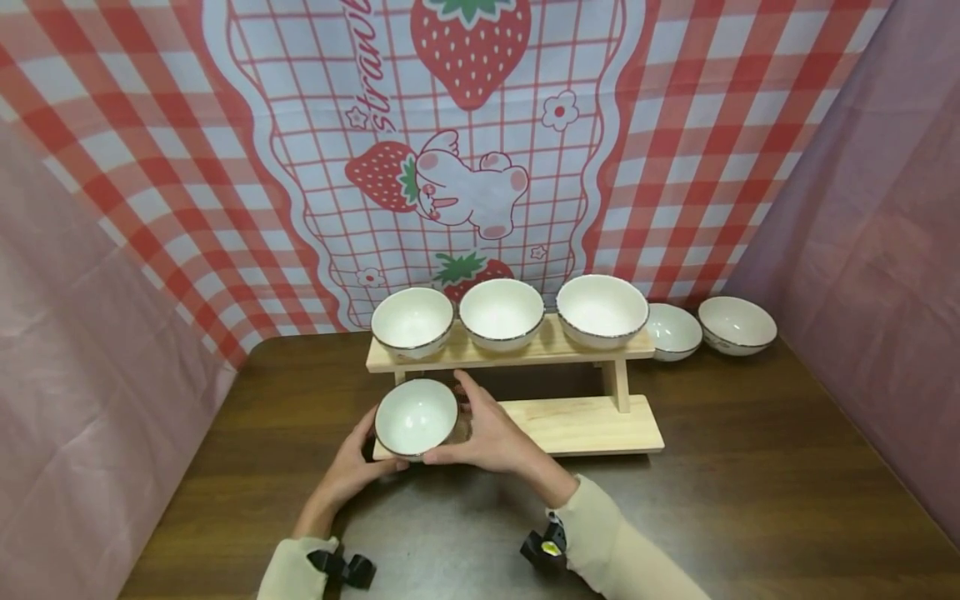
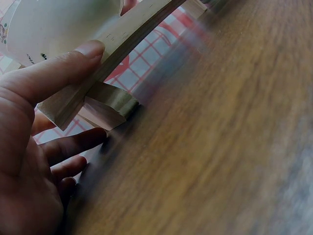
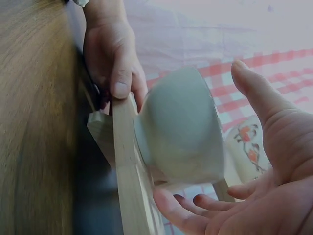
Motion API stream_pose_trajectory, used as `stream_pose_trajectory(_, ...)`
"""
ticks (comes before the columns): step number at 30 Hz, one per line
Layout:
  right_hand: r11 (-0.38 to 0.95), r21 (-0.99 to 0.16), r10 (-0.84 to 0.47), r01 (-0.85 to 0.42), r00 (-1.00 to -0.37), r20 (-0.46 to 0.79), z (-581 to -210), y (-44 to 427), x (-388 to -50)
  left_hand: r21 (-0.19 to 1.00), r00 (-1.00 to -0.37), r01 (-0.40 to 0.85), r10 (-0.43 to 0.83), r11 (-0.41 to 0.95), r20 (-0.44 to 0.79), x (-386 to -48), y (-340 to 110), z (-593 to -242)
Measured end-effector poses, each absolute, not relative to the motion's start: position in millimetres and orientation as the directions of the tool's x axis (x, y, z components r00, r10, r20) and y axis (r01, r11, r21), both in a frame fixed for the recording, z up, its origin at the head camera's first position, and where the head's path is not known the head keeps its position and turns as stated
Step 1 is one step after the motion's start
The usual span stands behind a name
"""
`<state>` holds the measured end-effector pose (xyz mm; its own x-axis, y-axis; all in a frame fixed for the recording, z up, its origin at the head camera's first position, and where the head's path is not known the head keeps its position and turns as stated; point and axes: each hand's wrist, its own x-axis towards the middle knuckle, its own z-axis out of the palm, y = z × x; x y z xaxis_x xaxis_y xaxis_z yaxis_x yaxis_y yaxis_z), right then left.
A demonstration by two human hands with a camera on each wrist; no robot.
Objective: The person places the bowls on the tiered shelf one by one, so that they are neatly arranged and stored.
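A white bowl with a dark rim point(image 1: 416, 417) stands upright on the left end of the lower board of a two-step wooden rack point(image 1: 577, 425). My left hand point(image 1: 347, 468) grips that end of the board, its thumb point(image 2: 73, 66) on the front edge and its fingers partly hidden beyond and below. Around the bowl's right side my right hand point(image 1: 491, 437) is spread. Its thumb point(image 3: 259, 90) stands apart from the bowl in the right wrist view, while the fingertips lie close to the base; whether they touch cannot be told.
On the upper board stand three white bowls: left point(image 1: 412, 321), middle point(image 1: 502, 312) and right point(image 1: 602, 308). Two more bowls, one nearer the rack point(image 1: 675, 332) and one farther right point(image 1: 738, 325), sit on the brown table point(image 1: 750, 467). A strawberry-print cloth point(image 1: 660, 167) hangs behind.
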<state>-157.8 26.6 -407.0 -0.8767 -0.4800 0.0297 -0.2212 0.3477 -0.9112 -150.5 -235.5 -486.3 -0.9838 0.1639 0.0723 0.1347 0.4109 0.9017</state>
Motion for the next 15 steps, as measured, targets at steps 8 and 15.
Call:
stream_pose_trajectory(8, 0.309, -0.935, -0.434, -0.171, -0.901, 0.021, -406.4, 51.6, -153.4, 0.906, -0.985, 0.124, 0.159, 0.404, 0.064, -150.7, -234.8, -487.1)
stream_pose_trajectory(15, 0.32, -0.932, -0.414, -0.17, -0.91, 0.023, -411.4, 75.6, -150.8, 0.908, -0.987, 0.108, 0.151, 0.406, 0.05, -150.8, -235.2, -486.7)
